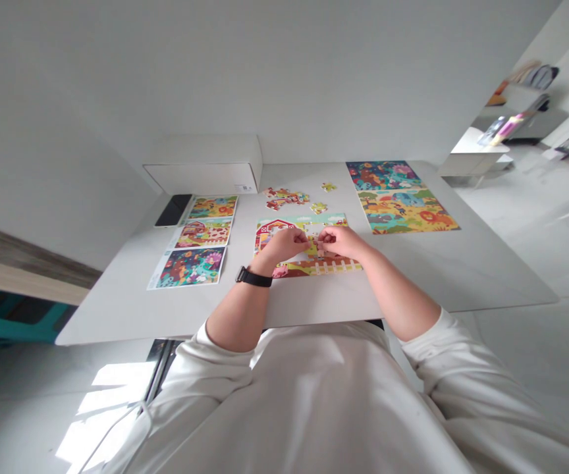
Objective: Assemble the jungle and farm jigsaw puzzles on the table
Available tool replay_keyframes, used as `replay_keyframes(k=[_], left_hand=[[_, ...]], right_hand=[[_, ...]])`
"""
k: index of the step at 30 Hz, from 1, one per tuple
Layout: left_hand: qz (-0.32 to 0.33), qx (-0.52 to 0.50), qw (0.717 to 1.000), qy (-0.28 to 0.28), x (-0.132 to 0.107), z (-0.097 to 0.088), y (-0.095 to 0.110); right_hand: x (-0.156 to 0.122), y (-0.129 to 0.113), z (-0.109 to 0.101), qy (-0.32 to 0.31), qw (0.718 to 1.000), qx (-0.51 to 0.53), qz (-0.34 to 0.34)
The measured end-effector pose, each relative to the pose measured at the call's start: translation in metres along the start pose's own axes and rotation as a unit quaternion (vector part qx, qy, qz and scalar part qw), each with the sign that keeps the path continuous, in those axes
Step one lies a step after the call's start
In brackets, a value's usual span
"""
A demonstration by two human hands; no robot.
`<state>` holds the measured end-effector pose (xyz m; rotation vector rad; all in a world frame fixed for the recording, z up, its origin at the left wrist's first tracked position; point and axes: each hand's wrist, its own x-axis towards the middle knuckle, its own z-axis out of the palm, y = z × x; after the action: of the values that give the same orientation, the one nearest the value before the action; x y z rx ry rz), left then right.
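Pale room, white stone floor [512, 329], daylight falling in low on the left. At the middle of the desk [437, 280], a small puzzle piece [320, 247] is being worked into a part-built barn puzzle [314, 266], just above its picket-fence edge. The right hand [341, 241] is pinching the piece, its fingers [325, 242] narrow and closed on it. The left hand [284, 245] is coming in from the other side, its fingers [307, 239] bunched and narrow right beside the piece; whether they are gripping it, I cannot tell. A fingertip pinch seems the right hold here, keeping the piece level and its edges in view. A black watch [253, 277] is sitting on the left wrist, and a white sleeve [215, 368] is bunching at the left elbow.

Farther out, loose pieces [284, 196] are lying in a cluster, with two strays [319, 208] nearby. Three picture sheets [203, 233] are lying in a column to the left, beside a black phone [173, 209] and near a white box [203, 164]. An assembled animal puzzle [403, 197] is lying to the right. Past the desk, a low white table [472, 151] is standing on the floor.
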<state>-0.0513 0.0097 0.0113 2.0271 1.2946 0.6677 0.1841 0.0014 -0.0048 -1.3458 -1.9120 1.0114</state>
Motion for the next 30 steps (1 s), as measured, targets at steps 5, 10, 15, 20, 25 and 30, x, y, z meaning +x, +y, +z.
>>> replay_keyframes(k=[5, 10, 15, 20, 25, 30], left_hand=[[-0.008, 0.030, 0.999, -0.013, 0.000, 0.001, 0.001], [-0.003, 0.036, 0.999, -0.017, 0.000, 0.001, 0.000], [-0.002, 0.048, 0.999, -0.018, 0.001, 0.003, -0.001], [-0.003, 0.065, 0.998, -0.009, 0.001, 0.006, -0.005], [0.000, 0.083, 0.996, -0.014, 0.000, 0.008, -0.008], [-0.005, 0.133, 0.991, -0.012, 0.002, 0.010, -0.012]], right_hand=[[0.001, 0.002, 0.002, 0.002, 0.998, -0.052, -0.021], [-0.001, -0.002, 0.001, -0.004, 0.998, -0.064, -0.026], [0.000, -0.001, 0.001, -0.001, 0.996, -0.086, -0.027], [0.001, -0.001, 0.002, 0.002, 0.992, -0.117, -0.038], [0.001, -0.002, 0.002, 0.002, 0.988, -0.146, -0.045], [0.001, -0.002, 0.000, -0.011, 0.982, -0.176, -0.068]])
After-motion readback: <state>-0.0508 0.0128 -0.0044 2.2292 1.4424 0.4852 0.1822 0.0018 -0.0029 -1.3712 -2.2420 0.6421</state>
